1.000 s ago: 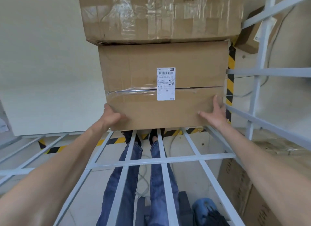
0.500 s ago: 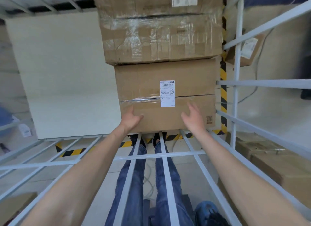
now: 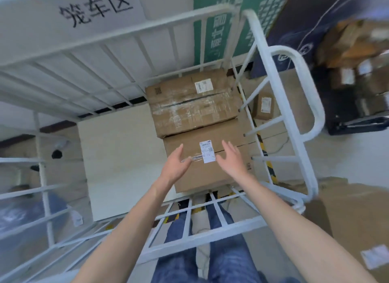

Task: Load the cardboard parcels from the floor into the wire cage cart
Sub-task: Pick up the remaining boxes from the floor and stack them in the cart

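Observation:
Two cardboard parcels lie side by side inside the white wire cage cart (image 3: 280, 105). The near parcel (image 3: 229, 173) carries a white label across its taped seam. The far parcel (image 3: 189, 105) is wrapped in clear tape and has its own label. My left hand (image 3: 175, 167) and my right hand (image 3: 232, 160) hover over the near parcel with fingers straight and spread, holding nothing. Neither hand touches the cardboard as far as I can see.
A pale board (image 3: 120, 156) covers the cart's floor left of the parcels. A big cardboard box (image 3: 353, 223) stands outside the cart at the right. A small labelled parcel (image 3: 264, 105) and a pile of boxes (image 3: 353, 57) lie beyond the right wall.
My hands have let go of the near parcel and pulled back above it. The view has risen, so the whole cart and its top rail show.

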A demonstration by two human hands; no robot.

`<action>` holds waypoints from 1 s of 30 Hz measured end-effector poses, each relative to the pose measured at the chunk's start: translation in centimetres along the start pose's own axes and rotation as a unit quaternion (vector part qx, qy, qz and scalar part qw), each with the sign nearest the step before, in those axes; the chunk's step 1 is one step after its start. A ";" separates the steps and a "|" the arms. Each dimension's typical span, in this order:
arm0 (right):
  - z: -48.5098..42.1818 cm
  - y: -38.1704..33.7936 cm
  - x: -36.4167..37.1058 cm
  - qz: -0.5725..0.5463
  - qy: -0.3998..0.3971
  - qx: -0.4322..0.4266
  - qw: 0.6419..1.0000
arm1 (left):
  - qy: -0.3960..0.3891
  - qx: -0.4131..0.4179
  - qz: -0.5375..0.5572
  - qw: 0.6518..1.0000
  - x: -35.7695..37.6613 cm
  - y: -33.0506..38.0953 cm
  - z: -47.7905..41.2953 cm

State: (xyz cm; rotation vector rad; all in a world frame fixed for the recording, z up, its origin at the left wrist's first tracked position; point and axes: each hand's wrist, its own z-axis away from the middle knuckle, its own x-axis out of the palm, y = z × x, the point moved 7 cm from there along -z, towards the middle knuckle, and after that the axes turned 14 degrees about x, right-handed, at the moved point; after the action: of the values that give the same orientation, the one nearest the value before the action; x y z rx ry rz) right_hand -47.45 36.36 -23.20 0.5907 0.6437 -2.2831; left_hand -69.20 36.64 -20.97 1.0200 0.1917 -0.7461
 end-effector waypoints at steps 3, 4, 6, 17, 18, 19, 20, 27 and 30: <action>4.3 0.8 -1.6 -0.010 0.046 0.004 0.999 | -0.013 0.056 -0.018 0.998 0.0 3.0 2.8; 5.7 1.4 -2.1 -0.018 0.064 0.008 0.998 | -0.023 0.078 -0.027 0.996 0.3 4.1 3.5; 8.5 3.1 -2.6 -0.040 0.095 0.022 0.994 | -0.043 0.123 -0.050 0.990 1.4 6.3 4.9; 21.9 22.8 -4.1 -0.249 0.235 0.144 0.928 | -0.211 0.328 -0.152 0.908 15.9 20.7 13.2; 23.1 25.2 -4.0 -0.271 0.242 0.165 0.917 | -0.226 0.345 -0.158 0.897 17.8 22.1 14.2; 24.2 27.5 -3.9 -0.292 0.250 0.186 0.904 | -0.244 0.359 -0.162 0.886 19.8 23.4 15.3; 25.3 29.8 -3.7 -0.309 0.259 0.205 0.892 | -0.264 0.371 -0.167 0.874 21.9 24.5 16.4; 31.3 45.1 -2.1 -0.380 0.283 0.284 0.834 | -0.377 0.402 -0.212 0.807 38.3 29.2 24.1; 32.9 50.1 -1.1 -0.404 0.281 0.303 0.816 | -0.411 0.393 -0.228 0.791 43.8 29.4 26.2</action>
State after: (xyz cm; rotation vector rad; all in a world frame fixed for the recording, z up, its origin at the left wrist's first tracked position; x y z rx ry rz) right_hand -18.58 -14.72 -11.11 1.5923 0.4531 -3.1667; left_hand -22.67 3.24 -7.23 1.3336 -0.7243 -1.7392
